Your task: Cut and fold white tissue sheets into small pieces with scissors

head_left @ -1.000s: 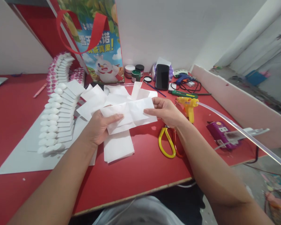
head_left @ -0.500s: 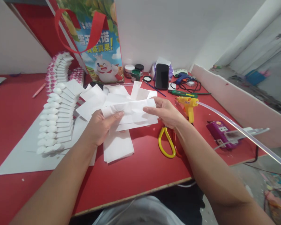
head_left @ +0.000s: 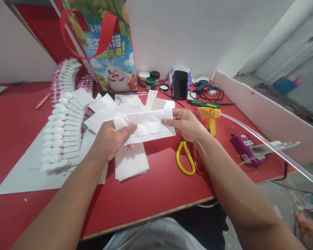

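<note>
A folded sheet of white paper (head_left: 150,125) is stretched between my two hands above the red table. My left hand (head_left: 114,137) pinches its left end, thumb on top and some fingers underneath. At the right end, my right hand (head_left: 184,123) grips the paper with the thumb over its face. Below the held paper lies a stack of white paper strips (head_left: 132,163). Loose white sheets (head_left: 104,113) are spread behind it. To the left, a fanned row of white oval-tipped pieces (head_left: 65,132) rests on a white board (head_left: 26,173).
Scissors with yellow handles (head_left: 185,159), a yellow glue gun (head_left: 210,118) and a purple box (head_left: 246,149) are on the right. A phone (head_left: 180,85), paint jars (head_left: 150,83) and a printed bag (head_left: 112,52) stand at the back of the red table (head_left: 156,194).
The lower layer of the held paper has shifted up slightly, closer under the top one. My left fingers show more beneath it. Both hands keep their hold.
</note>
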A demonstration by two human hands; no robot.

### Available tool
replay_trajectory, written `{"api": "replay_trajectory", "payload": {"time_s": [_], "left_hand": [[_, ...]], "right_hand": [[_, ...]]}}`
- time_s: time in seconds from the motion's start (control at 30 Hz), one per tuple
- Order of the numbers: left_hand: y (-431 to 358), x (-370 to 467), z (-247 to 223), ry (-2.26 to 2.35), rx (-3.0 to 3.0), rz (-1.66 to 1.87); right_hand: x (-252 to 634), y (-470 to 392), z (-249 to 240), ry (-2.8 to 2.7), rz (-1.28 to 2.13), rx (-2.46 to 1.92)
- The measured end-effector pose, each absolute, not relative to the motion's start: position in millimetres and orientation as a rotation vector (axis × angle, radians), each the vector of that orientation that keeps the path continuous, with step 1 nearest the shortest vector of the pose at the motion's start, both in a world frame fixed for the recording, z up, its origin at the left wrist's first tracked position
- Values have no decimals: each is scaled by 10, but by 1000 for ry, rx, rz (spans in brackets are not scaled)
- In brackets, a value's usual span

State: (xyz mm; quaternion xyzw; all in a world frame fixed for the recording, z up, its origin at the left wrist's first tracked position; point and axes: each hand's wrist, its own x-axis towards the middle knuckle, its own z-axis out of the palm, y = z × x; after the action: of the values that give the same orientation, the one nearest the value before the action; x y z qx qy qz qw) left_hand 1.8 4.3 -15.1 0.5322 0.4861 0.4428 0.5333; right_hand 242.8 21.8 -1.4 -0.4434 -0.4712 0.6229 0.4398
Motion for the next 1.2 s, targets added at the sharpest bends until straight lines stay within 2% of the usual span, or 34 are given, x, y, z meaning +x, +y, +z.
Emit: {"api": "replay_trajectory", "payload": {"time_s": [0.23, 0.67, 0.97, 1.07, 1.2], "left_hand": [[47, 5, -131, 1096, 1296, 1014], [31, 16, -82, 1058, 1094, 1047], [34, -15, -59, 782, 1132, 1036], [47, -92, -44, 699, 1086, 969], [73, -180, 24, 487, 945, 659]], "right_hand": [[2471, 201, -47, -1239, 1708, -1030], [2545, 214, 1, -1208, 1712, -914], [2587, 211, 9, -1150, 1791, -739], [2591, 199, 21, -1196, 1787, -724], [2593, 188, 52, -1380, 1699, -757]]}}
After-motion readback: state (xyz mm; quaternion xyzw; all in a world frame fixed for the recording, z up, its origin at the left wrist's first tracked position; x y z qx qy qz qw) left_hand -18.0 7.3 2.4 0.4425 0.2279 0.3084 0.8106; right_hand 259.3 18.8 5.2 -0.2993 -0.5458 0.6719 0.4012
